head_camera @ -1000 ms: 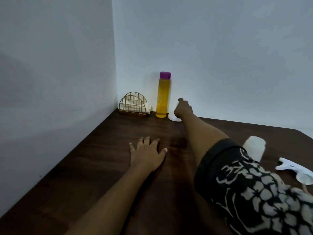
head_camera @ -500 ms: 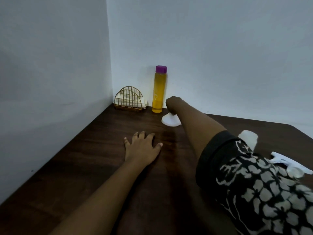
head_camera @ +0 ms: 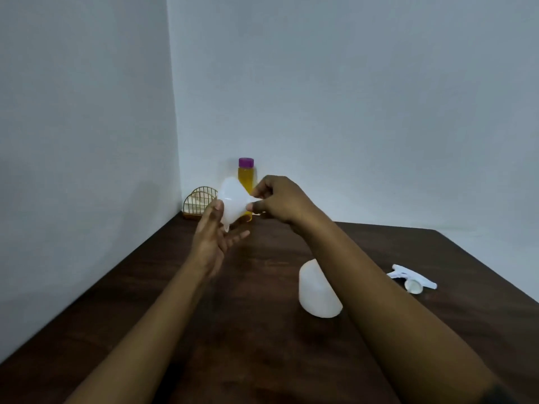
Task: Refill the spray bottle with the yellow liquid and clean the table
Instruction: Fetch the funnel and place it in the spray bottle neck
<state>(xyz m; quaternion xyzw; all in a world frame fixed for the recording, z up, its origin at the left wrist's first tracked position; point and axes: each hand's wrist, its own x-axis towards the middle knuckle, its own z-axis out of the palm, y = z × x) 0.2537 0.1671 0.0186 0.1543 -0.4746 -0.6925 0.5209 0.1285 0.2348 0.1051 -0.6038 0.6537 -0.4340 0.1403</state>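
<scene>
A white funnel (head_camera: 233, 201) hangs in the air above the dark wooden table (head_camera: 262, 330). My right hand (head_camera: 275, 199) pinches its narrow spout end. My left hand (head_camera: 214, 239) touches the funnel's wide cone with thumb and straight fingers. Behind the funnel, by the back wall, stands the bottle of yellow liquid (head_camera: 246, 177) with a purple cap, partly hidden. The white spray bottle body (head_camera: 316, 290) stands uncapped on the table under my right forearm. Its white trigger head (head_camera: 411, 279) lies on the table to the right.
A gold wire holder (head_camera: 199, 204) with white napkins sits in the back left corner. Walls close off the table at the left and back. The table's right edge runs diagonally past the trigger head.
My right hand lifted the funnel off the table by the yellow bottle and drew it toward me. My left hand rose from the tabletop to meet it.
</scene>
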